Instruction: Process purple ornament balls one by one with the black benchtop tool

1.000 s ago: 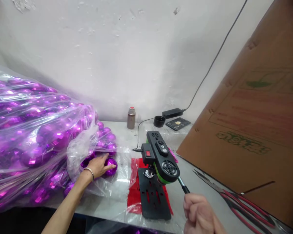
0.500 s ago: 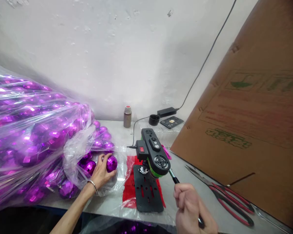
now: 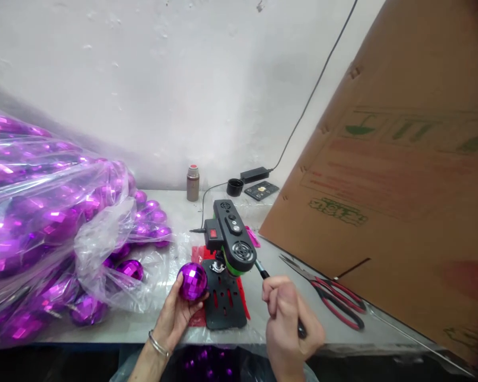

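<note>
The left hand (image 3: 176, 314) grips a purple ball (image 3: 192, 281) just left of the drill (image 3: 228, 249). The right hand (image 3: 289, 323) is closed around the drill's lever (image 3: 262, 271).

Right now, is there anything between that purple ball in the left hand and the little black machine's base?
Nothing visible. The purple ball, held in the left hand, sits right beside the black base plate, with no object between them.

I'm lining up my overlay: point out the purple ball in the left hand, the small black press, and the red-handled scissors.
purple ball (image 3: 192, 280), head view, on its faceted front face.
small black press (image 3: 231, 237), head view, on the top of its black head.
red-handled scissors (image 3: 340, 301), head view, on the red handle loops.
</note>
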Demonstrator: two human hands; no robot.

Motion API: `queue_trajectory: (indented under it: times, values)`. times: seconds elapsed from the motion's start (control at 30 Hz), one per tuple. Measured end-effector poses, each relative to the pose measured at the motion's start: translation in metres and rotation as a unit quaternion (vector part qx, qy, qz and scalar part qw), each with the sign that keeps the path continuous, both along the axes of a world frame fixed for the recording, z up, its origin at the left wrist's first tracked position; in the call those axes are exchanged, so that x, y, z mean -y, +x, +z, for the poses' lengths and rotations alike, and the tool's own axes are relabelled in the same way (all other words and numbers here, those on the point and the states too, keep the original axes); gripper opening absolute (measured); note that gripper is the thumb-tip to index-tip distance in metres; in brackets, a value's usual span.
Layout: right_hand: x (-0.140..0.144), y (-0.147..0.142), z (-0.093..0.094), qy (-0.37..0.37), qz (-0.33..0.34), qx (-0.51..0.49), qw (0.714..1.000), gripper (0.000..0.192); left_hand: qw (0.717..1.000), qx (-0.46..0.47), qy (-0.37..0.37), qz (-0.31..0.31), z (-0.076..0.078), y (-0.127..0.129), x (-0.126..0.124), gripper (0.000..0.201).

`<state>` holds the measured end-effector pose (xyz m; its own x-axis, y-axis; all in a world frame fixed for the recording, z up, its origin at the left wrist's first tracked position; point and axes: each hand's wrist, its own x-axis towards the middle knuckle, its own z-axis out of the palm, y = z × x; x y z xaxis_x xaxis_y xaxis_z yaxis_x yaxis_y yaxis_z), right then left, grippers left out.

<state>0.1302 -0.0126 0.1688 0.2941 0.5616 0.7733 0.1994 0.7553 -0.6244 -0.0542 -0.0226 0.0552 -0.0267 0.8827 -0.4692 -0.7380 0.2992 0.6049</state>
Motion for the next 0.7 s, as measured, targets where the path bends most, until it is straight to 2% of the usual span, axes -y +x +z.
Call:
queue_trajectory:
  times: [0.13,0.27,0.43,0.7]
  values:
    - [-0.001,0.000,0.016,-0.036,-0.005,0.005,0.999,0.048,0.995,-0.099,0.005,0.002,-0.015,0.018,0.000,0.068]
    - [0.000,-0.001,0.022,-0.043,-0.017,0.007,0.999,0.049,0.976,-0.212,0.049,0.000,-0.020,0.025,-0.002,0.084]
    - [0.002,-0.001,0.016,-0.032,-0.002,0.013,0.999,0.043,0.913,-0.397,0.099,-0.010,-0.020,0.028,-0.007,0.079]
    - [0.005,0.002,0.011,-0.025,0.012,0.021,0.999,0.039,0.821,-0.545,0.167,-0.018,-0.032,0.040,-0.007,0.078]
